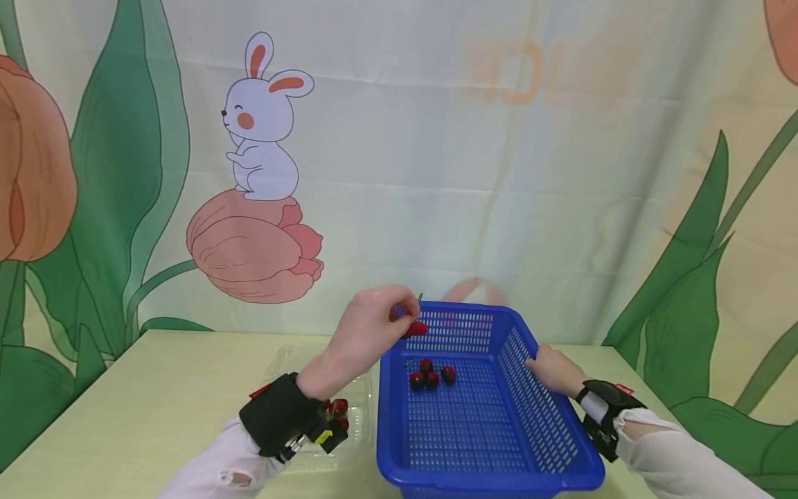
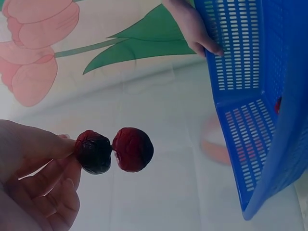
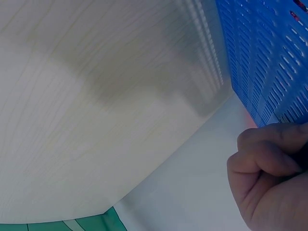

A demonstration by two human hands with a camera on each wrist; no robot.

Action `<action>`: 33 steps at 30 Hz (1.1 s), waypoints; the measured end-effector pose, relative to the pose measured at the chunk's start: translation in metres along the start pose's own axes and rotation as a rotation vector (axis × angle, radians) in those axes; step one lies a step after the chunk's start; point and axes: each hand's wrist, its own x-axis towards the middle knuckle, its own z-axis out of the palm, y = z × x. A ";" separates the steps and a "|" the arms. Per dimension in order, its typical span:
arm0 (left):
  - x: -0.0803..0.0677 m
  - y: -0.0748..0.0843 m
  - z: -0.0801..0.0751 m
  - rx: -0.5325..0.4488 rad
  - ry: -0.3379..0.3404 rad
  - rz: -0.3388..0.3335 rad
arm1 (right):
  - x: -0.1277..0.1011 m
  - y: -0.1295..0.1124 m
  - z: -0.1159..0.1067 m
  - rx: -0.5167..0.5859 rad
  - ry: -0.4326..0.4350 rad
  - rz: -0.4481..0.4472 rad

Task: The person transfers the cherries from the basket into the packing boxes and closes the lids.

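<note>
The left hand pinches 2 joined cherries above the far-left corner of the blue basket, while the right hand curls over its right rim, steadying it.

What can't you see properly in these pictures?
- Clear box, head view: the left hand's wrist strap covers most of it, so its fruit cannot be counted.
- Red fruit in the blue basket, head view: too small to count surely.
- Right hand, right wrist view: cut off by the edge; only curled fingers show.
- Pinched fruit, head view: mostly hidden by fingers.
</note>
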 end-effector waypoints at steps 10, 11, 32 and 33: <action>-0.015 -0.013 -0.014 0.027 0.005 -0.100 | 0.000 -0.001 0.000 0.003 -0.006 -0.005; -0.017 -0.015 -0.015 0.023 -0.006 -0.112 | 0.000 -0.001 0.000 0.000 -0.006 -0.005; -0.055 -0.049 -0.005 0.071 -0.118 -0.349 | -0.001 0.001 0.000 -0.018 0.004 -0.007; -0.057 -0.052 -0.003 0.076 -0.131 -0.363 | -0.001 0.001 0.000 -0.016 0.004 -0.006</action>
